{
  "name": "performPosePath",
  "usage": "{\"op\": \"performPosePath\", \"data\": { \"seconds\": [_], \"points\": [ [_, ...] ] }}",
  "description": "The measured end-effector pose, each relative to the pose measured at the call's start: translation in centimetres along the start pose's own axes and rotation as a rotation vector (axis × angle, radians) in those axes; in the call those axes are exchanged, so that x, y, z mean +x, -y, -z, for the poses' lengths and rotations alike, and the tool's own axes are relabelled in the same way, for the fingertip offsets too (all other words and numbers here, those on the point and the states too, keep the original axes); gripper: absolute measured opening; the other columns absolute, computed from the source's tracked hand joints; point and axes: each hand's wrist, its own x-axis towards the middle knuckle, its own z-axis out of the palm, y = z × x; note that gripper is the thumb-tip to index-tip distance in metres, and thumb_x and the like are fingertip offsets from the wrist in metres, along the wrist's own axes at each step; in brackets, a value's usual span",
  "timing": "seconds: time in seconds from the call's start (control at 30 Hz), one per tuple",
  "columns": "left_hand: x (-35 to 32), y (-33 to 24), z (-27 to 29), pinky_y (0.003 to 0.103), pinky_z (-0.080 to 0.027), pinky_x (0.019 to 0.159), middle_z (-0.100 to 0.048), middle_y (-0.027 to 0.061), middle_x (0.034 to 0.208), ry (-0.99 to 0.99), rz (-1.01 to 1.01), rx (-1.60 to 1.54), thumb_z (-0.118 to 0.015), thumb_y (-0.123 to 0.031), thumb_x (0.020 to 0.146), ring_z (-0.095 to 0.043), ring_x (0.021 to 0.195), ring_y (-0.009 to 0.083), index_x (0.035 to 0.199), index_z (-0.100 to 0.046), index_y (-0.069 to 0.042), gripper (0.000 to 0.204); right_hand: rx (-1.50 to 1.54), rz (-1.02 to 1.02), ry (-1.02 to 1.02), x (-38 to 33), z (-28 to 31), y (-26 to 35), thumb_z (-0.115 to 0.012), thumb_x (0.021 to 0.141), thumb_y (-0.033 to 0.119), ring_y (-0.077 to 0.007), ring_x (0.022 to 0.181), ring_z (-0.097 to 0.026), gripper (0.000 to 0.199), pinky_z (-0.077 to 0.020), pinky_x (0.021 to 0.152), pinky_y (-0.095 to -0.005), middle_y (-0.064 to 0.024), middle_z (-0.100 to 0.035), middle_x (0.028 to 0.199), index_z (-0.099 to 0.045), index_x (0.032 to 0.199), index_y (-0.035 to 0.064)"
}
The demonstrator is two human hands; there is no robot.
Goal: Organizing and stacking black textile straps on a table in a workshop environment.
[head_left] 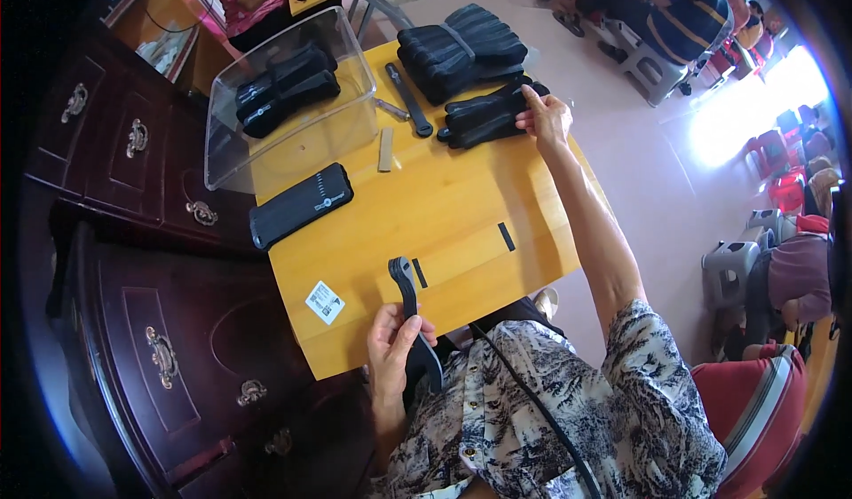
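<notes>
My left hand (390, 344) is closed around a thin stack of black straps (404, 279) with rounded ends, held upright over the table's near edge. At the far right, my right hand (548, 119) reaches to a loose pile of black straps (479, 119); its thumb and fingers pinch at the pile's right end. How many straps they grip is hidden. Behind that pile lies a bigger tied bundle of black straps (461, 48). A single black strap (409, 99) lies to its left. Another neat stack of black straps (303, 206), with white print, rests at the table's left edge.
A clear plastic bin (213, 148) holding black bundles stands at the back left of the yellow table (444, 201). Also on it are a beige strip (385, 149), a white label (325, 303) and two black marks. Dark drawers (133, 348) border the left. Other people sit beyond.
</notes>
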Motion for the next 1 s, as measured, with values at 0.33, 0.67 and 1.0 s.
{"op": "performPosePath", "data": {
  "seconds": [0.33, 0.67, 1.0],
  "points": [
    [-1.3, 0.6, -0.1, 0.022, -0.046, 0.061, -0.06, 0.0049, 0.079, 0.066, -0.026, -0.02, -0.062, -0.02, 0.093, -0.055, 0.065, 0.0088, 0.113, -0.052, 0.003, 0.032, 0.011, 0.084, 0.906, -15.6, 2.2, 3.1, -0.053, 0.096, 0.039, -0.0117, 0.056, -0.064, 0.036, -0.0468, 0.049, -0.0226, -0.008, -0.066, 0.068, -0.061, 0.09, 0.0039],
    [0.1, -0.9, -2.0, 0.037, -0.05, 0.07, -0.064, 0.0157, 0.09, 0.022, -0.435, 0.936, -0.071, -0.015, 0.083, -0.064, 0.082, 0.0336, 0.098, -0.061, -0.002, 0.023, -0.656, 0.566, 0.937, -24.6, 4.8, 2.0, -0.057, 0.093, 0.04, -0.0283, 0.062, -0.065, 0.039, -0.0527, 0.056, -0.0361, -0.0161, -0.064, 0.084, -0.054, 0.098, 0.0017],
    [0.5, 0.1, -2.3, 0.02, -0.042, 0.056, -0.058, 0.0008, 0.084, 0.276, 0.056, 0.389, -0.063, -0.009, 0.091, -0.053, 0.063, 0.0075, 0.103, -0.054, 0.002, 0.018, -0.218, 0.542, 0.805, -24.3, 7.4, 1.4, -0.056, 0.093, 0.021, -0.0317, 0.066, -0.062, 0.018, -0.0483, 0.057, -0.0389, -0.0153, -0.059, 0.072, -0.051, 0.093, 0.0028]
  ]
}}
